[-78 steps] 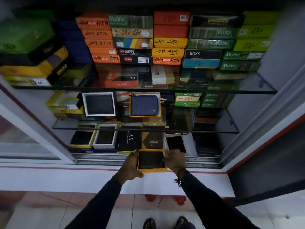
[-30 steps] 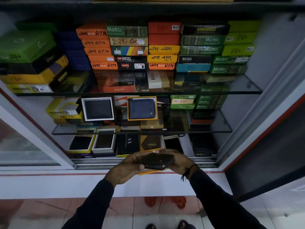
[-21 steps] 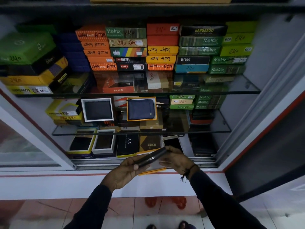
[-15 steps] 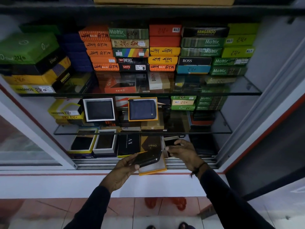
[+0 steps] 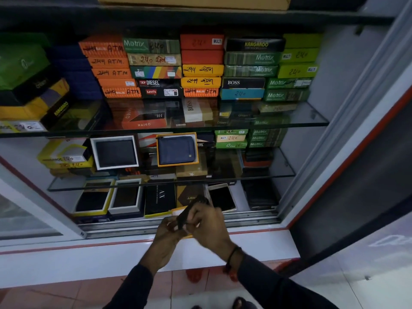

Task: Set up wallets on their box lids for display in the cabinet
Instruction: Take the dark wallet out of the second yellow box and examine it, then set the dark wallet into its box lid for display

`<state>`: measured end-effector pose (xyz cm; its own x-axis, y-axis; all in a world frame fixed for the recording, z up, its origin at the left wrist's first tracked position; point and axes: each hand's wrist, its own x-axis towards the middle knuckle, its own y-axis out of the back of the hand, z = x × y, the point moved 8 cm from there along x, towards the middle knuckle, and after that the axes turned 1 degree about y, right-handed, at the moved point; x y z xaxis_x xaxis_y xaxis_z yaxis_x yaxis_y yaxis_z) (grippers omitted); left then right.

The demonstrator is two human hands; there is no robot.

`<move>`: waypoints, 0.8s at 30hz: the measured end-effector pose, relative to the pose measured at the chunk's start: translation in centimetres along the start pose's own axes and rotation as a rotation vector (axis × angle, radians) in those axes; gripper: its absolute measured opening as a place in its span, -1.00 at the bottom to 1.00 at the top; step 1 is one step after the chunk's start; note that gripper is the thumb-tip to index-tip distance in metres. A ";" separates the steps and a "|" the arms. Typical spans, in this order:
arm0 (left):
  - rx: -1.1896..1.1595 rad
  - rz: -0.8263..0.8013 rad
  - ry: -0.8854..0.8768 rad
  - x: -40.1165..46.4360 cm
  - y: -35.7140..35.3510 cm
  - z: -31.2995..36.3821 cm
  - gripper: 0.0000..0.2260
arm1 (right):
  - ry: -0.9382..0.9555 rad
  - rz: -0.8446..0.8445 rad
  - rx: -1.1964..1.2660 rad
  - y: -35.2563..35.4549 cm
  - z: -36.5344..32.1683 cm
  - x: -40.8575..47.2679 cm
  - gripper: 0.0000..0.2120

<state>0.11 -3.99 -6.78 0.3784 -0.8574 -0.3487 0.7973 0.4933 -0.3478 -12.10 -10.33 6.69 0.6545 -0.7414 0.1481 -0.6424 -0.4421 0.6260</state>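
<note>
A dark wallet (image 5: 193, 206) stands tilted on its edge in front of the cabinet's bottom shelf. My left hand (image 5: 165, 233) grips its lower end and my right hand (image 5: 209, 224) pinches it from the right. Under my hands lies its orange-rimmed box lid (image 5: 178, 212), mostly hidden. A black wallet in a white lid (image 5: 114, 152) and a blue wallet in an orange lid (image 5: 177, 150) are propped up on the middle glass shelf.
The bottom shelf holds a wallet in a yellow lid (image 5: 92, 200), one in a white lid (image 5: 127, 197), a black AX box (image 5: 159, 198) and a wallet in a cream lid (image 5: 221, 197). Stacked boxes (image 5: 200, 70) fill the top glass shelf. A sliding door track (image 5: 133, 226) runs along the front.
The wallet has come up out of the orange lid and been turned onto its edge. My right hand let go, reached toward the shelf, and is back on the wallet.
</note>
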 end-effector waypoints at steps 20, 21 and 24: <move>0.101 -0.437 0.084 -2.7 -5.3 3.2 -0.19 | -0.574 -0.228 1.048 -0.7 8.6 -0.4 -0.38; 0.128 -0.364 0.059 -2.4 -4.5 3.7 -0.18 | -0.651 -0.214 1.092 -1.0 9.4 -0.3 -0.39; 0.242 -0.201 -0.017 -1.6 -2.5 5.5 -0.16 | -0.782 -0.252 1.044 -1.0 11.3 -0.4 -0.49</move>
<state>0.12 -4.66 -0.58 0.2082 -0.9374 -0.2790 0.9447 0.2666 -0.1907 -16.27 -15.31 -2.67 0.6255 -0.5207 -0.5810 -0.7711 -0.5261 -0.3587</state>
